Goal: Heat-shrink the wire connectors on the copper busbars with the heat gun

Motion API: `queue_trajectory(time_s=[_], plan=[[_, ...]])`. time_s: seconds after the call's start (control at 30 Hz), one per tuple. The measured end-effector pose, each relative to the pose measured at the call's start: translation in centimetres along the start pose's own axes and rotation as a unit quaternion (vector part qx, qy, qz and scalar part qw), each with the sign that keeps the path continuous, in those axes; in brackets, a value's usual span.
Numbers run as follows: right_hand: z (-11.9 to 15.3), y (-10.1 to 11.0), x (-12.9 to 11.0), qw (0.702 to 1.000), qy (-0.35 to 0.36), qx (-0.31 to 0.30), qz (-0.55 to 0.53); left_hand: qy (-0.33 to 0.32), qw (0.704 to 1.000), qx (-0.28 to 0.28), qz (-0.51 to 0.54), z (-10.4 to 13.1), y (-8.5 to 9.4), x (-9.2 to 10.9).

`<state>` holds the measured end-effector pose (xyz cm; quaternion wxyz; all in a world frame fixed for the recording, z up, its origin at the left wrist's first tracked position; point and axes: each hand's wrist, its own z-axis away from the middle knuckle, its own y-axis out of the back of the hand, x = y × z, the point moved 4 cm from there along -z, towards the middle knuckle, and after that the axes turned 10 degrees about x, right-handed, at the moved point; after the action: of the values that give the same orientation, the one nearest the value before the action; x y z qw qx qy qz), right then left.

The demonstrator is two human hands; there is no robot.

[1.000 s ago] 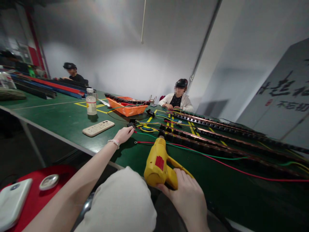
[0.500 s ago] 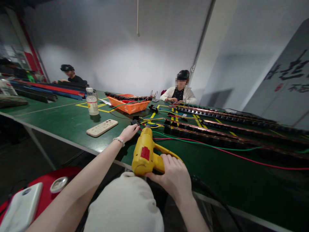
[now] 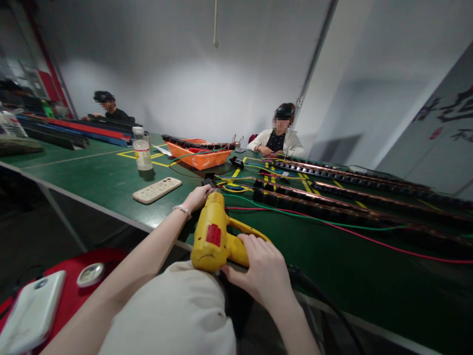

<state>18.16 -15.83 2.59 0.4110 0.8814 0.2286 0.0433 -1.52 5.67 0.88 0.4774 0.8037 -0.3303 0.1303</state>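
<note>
My right hand (image 3: pixel 263 266) is wrapped round the handle of a yellow heat gun (image 3: pixel 210 231), whose nozzle points away from me toward the wire ends. My left hand (image 3: pixel 199 197), with a bracelet at the wrist, is closed just left of the nozzle. It is at a small black connector piece (image 3: pixel 210 181) with coloured wires; the heat gun partly hides the fingertips, so what they pinch is not clear. Yellow and blue wires (image 3: pixel 236 187) run from there to a long black strip with copper-coloured rods (image 3: pixel 295 195). Green and red wires (image 3: pixel 318 220) trail right across the table.
On the green table (image 3: pixel 92 172) stand a plastic bottle (image 3: pixel 142 150), a phone in a beige case (image 3: pixel 157 190) and an orange basket (image 3: pixel 199 159). A red stool (image 3: pixel 74 296) at lower left holds a white phone (image 3: pixel 33 310). Two people sit across the table.
The heat gun and my right hand have shifted slightly left, bringing the nozzle closer to my left fingers. My left hand stays by the connector. The view has turned a little.
</note>
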Motion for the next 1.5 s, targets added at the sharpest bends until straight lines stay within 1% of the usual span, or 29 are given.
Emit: queue_trajectory(time_s=[0.17, 0.27, 0.37, 0.5, 0.67, 0.73, 0.9, 1.07, 1.2, 1.37, 1.5], plan=[[0.1, 1.0, 0.8, 0.998, 0.009, -0.047, -0.049, -0.006, 1.000, 0.007, -0.028, 0.2, 0.3, 0.6], [0.4, 1.2, 1.3, 0.998, 0.016, -0.050, -0.046, -0.012, 0.999, 0.009, -0.036, 0.4, 0.5, 0.7], [1.0, 1.5, 2.0, 0.999, 0.017, -0.036, -0.032, -0.018, 0.999, 0.011, -0.033, 0.5, 0.5, 0.6], [1.8, 2.2, 3.2, 1.000, 0.019, -0.010, -0.001, -0.007, 1.000, 0.009, -0.014, 0.4, 0.4, 0.3], [3.2, 3.7, 5.0, 0.995, 0.040, 0.060, 0.067, -0.014, 1.000, 0.012, -0.008, 0.5, 0.4, 0.2], [3.8, 4.2, 5.8, 0.992, 0.046, 0.078, 0.090, -0.011, 1.000, 0.012, -0.008, 0.5, 0.4, 0.2], [5.2, 5.9, 7.3, 0.986, 0.052, 0.090, 0.131, -0.004, 1.000, 0.010, -0.008, 0.6, 0.7, 0.4], [6.2, 7.3, 8.0, 0.980, 0.044, 0.108, 0.159, 0.001, 1.000, 0.008, -0.023, 0.8, 1.0, 0.8], [6.5, 7.5, 8.3, 0.975, 0.046, 0.118, 0.184, 0.000, 0.999, 0.009, -0.051, 1.0, 1.3, 1.3], [6.7, 7.2, 8.5, 0.973, 0.050, 0.110, 0.199, 0.022, 0.994, 0.018, -0.105, 1.1, 1.8, 1.9], [6.6, 6.7, 7.7, 0.971, 0.055, 0.112, 0.202, 0.028, 0.988, 0.034, -0.147, 1.0, 2.0, 2.2]])
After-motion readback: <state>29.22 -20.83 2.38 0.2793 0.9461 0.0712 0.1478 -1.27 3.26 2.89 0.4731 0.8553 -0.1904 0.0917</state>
